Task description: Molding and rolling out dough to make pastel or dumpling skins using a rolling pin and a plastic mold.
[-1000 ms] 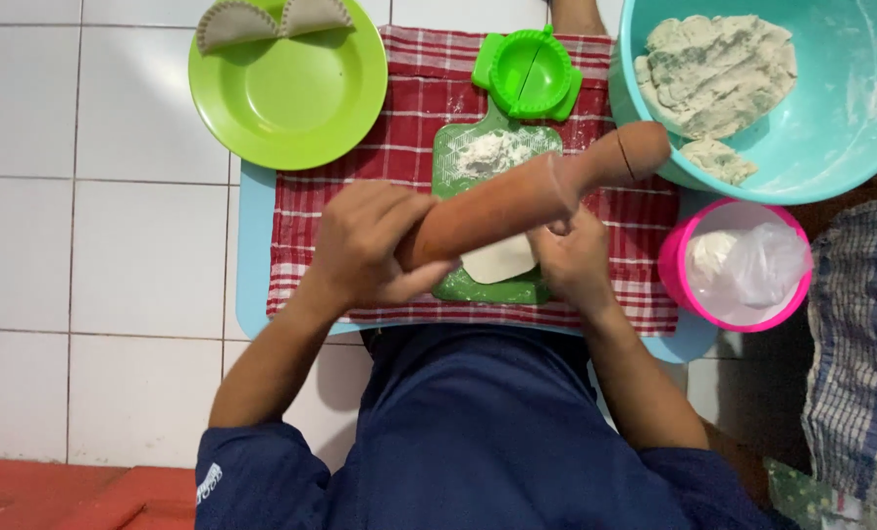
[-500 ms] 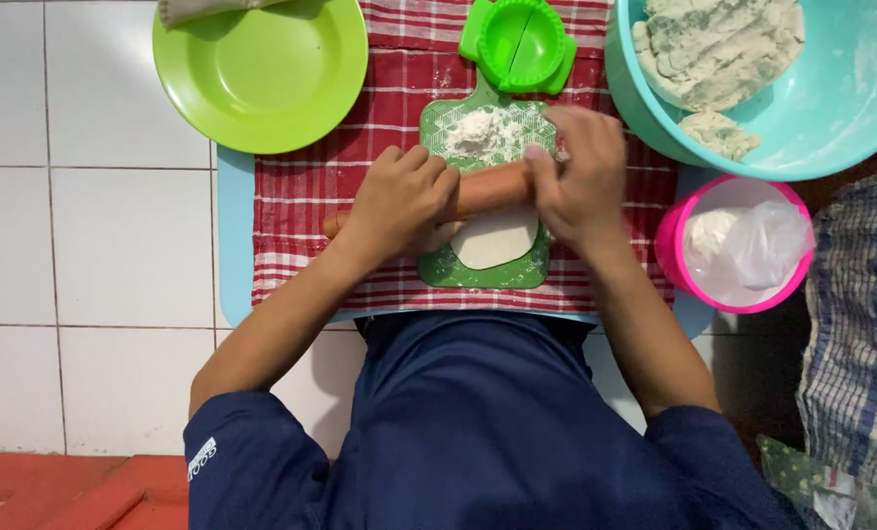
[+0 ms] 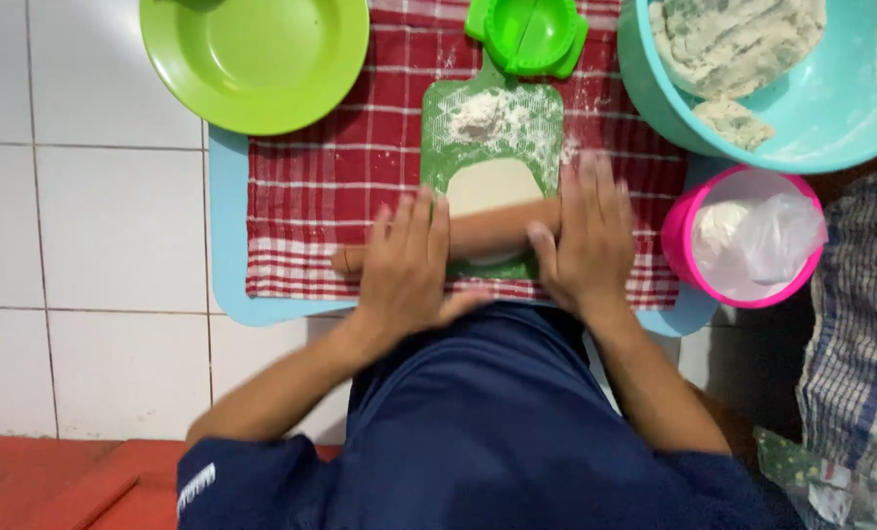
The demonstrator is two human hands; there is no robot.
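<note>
My left hand (image 3: 406, 263) and my right hand (image 3: 588, 234) lie flat on the rolling pin (image 3: 458, 240), palms down and fingers stretched out — they press on it and do not close around it. I judge the open palms are there so the pin can turn under them. The pin lies across the green board (image 3: 492, 157), its left end out over the checked cloth (image 3: 331, 186).

Under the pin is the dough (image 3: 492, 185), a pale, smooth, flattened round; its near edge is hidden by the pin, its far part shows on the middle of the board. Just beyond it sits a small heap of flour (image 3: 480, 116), close enough to dust the dough, I think. The cloth lies on a light blue mat (image 3: 225, 245), probably so the board does not slide on the white tiles.

Further away, at the top of the board, stands a green round mould (image 3: 535, 34). To the left is a green plate (image 3: 252, 59). To the right are a pink tub (image 3: 743, 240) with a white bag inside, and behind it a blue bowl (image 3: 674, 108) holding more dough.
</note>
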